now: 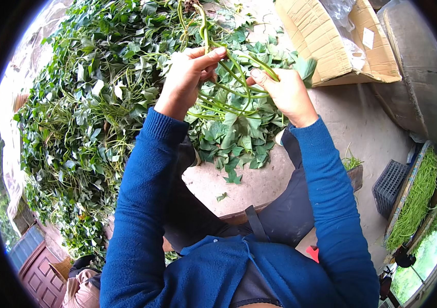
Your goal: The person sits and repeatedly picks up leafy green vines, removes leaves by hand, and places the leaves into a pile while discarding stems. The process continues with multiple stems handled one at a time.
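Observation:
Thick green vine stems (205,29) run up from my left hand (191,77), whose thumb and fingers pinch them. My right hand (286,88) grips a cut or bent end of green leaf stalks (259,63) between thumb and fingers, with a blurred green leaf (306,69) at its far side. Several thin stalks loop in the gap between both hands. Under them a pile of lobed green leaves with stalks (237,134) lies on the concrete floor (218,192). To the left rises a large heap of leafy vines (87,115).
An open cardboard box (314,42) holding clear plastic stands at the upper right. Further right are a dark plastic crate (390,188) and round trays of thin green strands (415,196). Someone in a pink top (81,288) is at the lower left, near a brown panelled door (43,277).

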`<action>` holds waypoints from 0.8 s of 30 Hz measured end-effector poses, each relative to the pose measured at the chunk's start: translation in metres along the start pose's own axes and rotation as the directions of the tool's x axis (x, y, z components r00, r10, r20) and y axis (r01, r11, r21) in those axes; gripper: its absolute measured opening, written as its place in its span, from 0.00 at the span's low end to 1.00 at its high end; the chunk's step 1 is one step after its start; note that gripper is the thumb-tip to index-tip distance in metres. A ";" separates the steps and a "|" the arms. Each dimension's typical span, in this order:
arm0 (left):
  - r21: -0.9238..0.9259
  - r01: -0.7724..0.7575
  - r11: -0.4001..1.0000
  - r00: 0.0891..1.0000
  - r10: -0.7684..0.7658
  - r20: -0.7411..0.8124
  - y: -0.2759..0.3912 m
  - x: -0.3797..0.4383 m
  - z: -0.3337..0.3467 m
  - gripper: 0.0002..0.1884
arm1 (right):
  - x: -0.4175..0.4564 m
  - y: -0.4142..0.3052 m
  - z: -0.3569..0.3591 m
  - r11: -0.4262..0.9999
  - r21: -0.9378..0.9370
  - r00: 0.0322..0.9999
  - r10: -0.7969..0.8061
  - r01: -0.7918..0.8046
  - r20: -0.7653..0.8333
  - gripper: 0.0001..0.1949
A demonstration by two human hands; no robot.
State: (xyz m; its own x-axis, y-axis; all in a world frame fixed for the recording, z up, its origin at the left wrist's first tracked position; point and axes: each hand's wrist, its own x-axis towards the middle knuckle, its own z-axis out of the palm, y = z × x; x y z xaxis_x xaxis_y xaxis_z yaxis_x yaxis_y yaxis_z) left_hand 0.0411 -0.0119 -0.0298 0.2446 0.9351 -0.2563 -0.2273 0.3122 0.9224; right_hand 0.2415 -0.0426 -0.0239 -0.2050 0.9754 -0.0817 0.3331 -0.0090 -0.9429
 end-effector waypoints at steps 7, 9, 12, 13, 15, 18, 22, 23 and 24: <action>-0.192 -0.021 0.981 0.973 -0.025 -0.231 0.003 0.003 -0.011 0.09 | -0.014 0.002 0.002 0.986 -0.160 0.998 0.046 -0.052 -0.038 0.13; -0.277 -0.012 0.961 0.956 -0.070 -0.284 0.009 0.004 -0.011 0.12 | -0.017 0.010 0.006 0.982 -0.171 0.993 0.098 -0.085 0.069 0.13; -0.366 -0.060 0.929 0.954 -0.055 -0.295 0.010 0.005 -0.012 0.11 | -0.020 0.018 0.020 0.996 0.079 0.994 0.023 -0.032 0.109 0.13; -0.405 -0.080 0.911 0.956 -0.045 -0.290 0.007 0.007 -0.017 0.10 | -0.020 0.018 0.018 0.997 0.008 0.984 0.079 -0.081 0.159 0.12; -0.484 -0.119 0.867 0.960 -0.024 -0.280 0.003 0.011 -0.030 0.08 | -0.020 0.013 0.013 0.975 -0.143 0.950 0.199 -0.168 0.241 0.10; -0.520 -0.166 0.838 0.949 -0.008 -0.316 0.000 0.011 -0.037 0.07 | -0.021 0.008 0.011 0.976 0.019 0.975 0.218 -0.219 0.035 0.08; -0.422 -0.253 0.871 0.859 0.002 -0.513 0.001 0.010 -0.018 0.08 | -0.006 0.025 -0.003 0.846 0.485 0.879 0.387 -0.219 -0.278 0.05; -0.469 -0.317 0.824 0.835 0.008 -0.550 0.005 0.013 -0.020 0.09 | -0.003 0.040 -0.016 0.760 0.634 0.829 0.442 -0.142 -0.343 0.03; -0.482 -0.349 0.803 0.844 0.046 -0.535 0.006 0.010 -0.034 0.09 | -0.002 0.034 -0.023 0.744 0.658 0.810 0.453 -0.113 -0.374 0.03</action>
State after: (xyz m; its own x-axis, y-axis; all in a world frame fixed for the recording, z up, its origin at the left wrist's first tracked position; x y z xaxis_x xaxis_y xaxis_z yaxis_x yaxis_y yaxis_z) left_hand 0.0098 0.0052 -0.0371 -0.3081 0.8929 -0.3284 -0.7226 0.0049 0.6913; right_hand 0.2746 -0.0395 -0.0481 0.3286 0.8680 -0.3723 -0.3347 -0.2616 -0.9053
